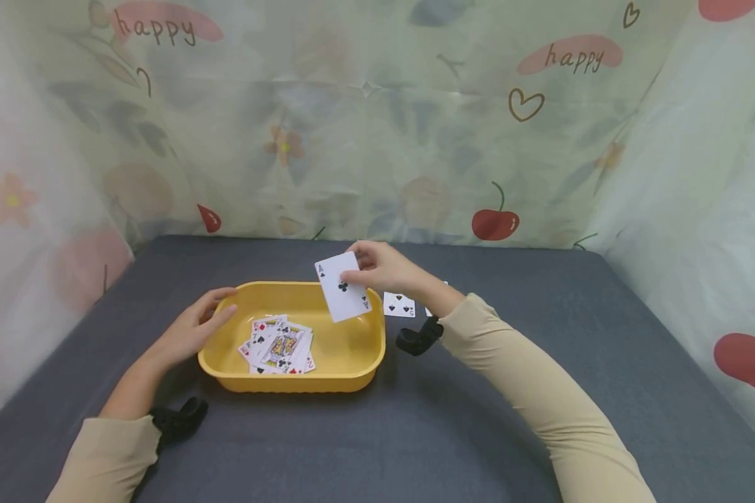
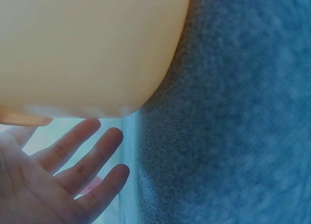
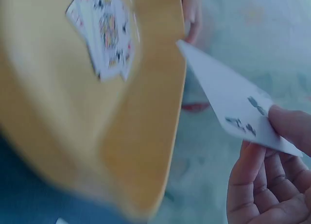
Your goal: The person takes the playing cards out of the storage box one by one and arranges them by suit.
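In the head view my right hand pinches an ace of clubs between thumb and fingers, raised over the right part of a yellow plastic tray. The same ace is tilted in the right wrist view, beyond the tray's edge. My left hand is at the tray's left rim; in the left wrist view its fingers are spread and fairly straight beside the tray wall. Inside the tray, on its left side, lies an overlapping heap of face-up playing cards, a king of clubs on top.
Right of the tray, a spade card lies face up on the dark grey cloth-covered table. Another card is mostly hidden behind the right wrist. Black straps are on both wrists. A printed curtain encloses the table's back and sides.
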`<state>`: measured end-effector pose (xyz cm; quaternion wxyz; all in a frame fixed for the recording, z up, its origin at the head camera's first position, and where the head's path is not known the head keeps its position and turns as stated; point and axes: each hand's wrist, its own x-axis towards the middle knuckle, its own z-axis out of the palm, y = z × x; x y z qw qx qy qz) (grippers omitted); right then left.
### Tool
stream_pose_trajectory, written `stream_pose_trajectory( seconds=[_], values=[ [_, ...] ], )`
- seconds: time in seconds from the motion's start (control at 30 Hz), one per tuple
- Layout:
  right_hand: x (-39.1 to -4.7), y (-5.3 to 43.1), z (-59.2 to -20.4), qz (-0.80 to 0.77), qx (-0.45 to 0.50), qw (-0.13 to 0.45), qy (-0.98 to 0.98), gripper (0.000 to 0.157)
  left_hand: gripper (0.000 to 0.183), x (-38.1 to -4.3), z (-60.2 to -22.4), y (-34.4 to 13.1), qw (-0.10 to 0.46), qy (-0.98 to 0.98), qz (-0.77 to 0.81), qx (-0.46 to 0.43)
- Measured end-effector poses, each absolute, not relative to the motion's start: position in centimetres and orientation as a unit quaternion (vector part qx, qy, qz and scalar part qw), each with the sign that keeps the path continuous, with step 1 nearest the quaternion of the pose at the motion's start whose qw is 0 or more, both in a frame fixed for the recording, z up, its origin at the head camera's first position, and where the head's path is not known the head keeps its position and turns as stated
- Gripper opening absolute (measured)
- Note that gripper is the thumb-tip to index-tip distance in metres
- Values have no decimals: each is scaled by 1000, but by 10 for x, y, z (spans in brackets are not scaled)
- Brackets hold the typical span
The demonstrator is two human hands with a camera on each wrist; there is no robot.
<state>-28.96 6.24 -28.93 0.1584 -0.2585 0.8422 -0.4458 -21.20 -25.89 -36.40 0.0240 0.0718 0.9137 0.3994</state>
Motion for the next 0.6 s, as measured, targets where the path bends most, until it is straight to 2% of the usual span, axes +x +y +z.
stream_pose_trajectory(
  seconds=[0.17, 0.37, 0.6],
  values=[
    [-294, 97, -288, -478, -217, 144, 839, 27, 56, -212, -363, -259, 24, 914, 398, 70],
    [-299, 136, -292, -489, -168, 123, 847, 40, 57, -212, -362, -259, 26, 914, 399, 71],
    [-307, 176, -305, -504, -105, 95, 852, 46, 56, -212, -363, -259, 27, 914, 399, 74]
  ],
)
